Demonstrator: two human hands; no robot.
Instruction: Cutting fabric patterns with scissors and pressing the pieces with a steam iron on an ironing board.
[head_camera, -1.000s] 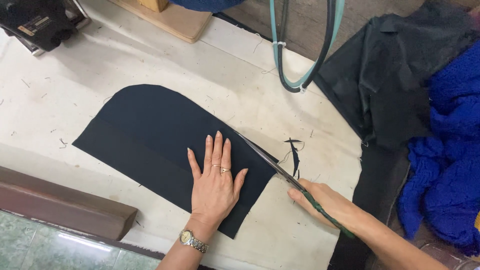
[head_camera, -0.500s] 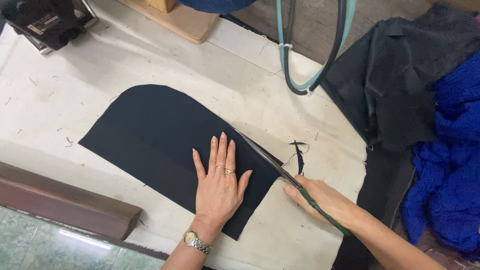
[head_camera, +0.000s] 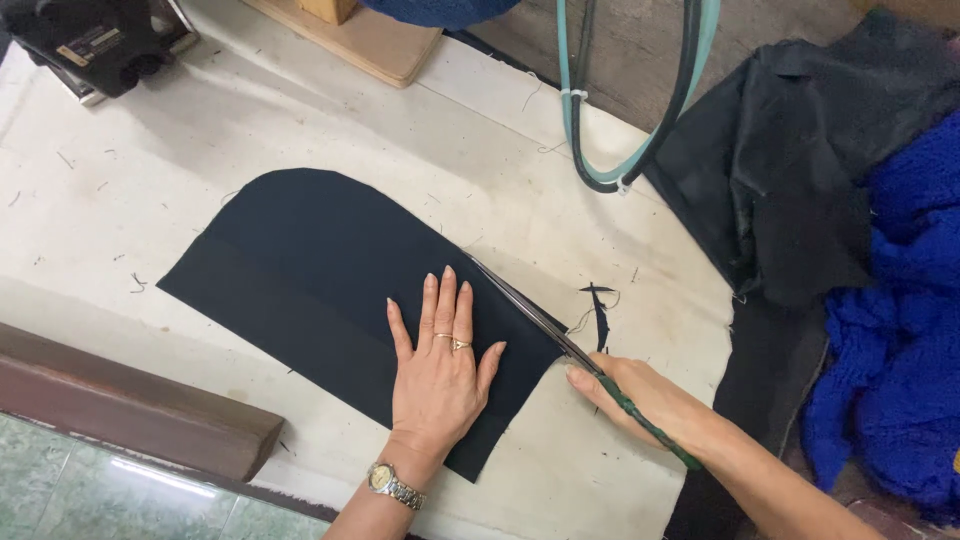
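Observation:
A dark navy fabric piece (head_camera: 310, 260) with one rounded end lies flat on the white cloth-covered table (head_camera: 180, 160). My left hand (head_camera: 440, 365), with rings and a wristwatch, presses flat on the fabric's near right part, fingers spread. My right hand (head_camera: 645, 400) grips green-handled scissors (head_camera: 530, 310); the long blades lie along the fabric's right edge, tips near my left fingertips. A thin dark offcut strip (head_camera: 598, 312) lies just right of the blades.
A black machine (head_camera: 100, 45) sits at the far left corner and a wooden block (head_camera: 365, 40) at the back. Teal and black hoses (head_camera: 620, 150) hang in a loop. Black cloth (head_camera: 800, 170) and blue knit fabric (head_camera: 900, 330) are piled at right. A brown table edge (head_camera: 130, 410) runs near left.
The view has shifted slightly. The scissors stay along the fabric's right edge and my left hand stays pressed on the fabric; no clear movement of either.

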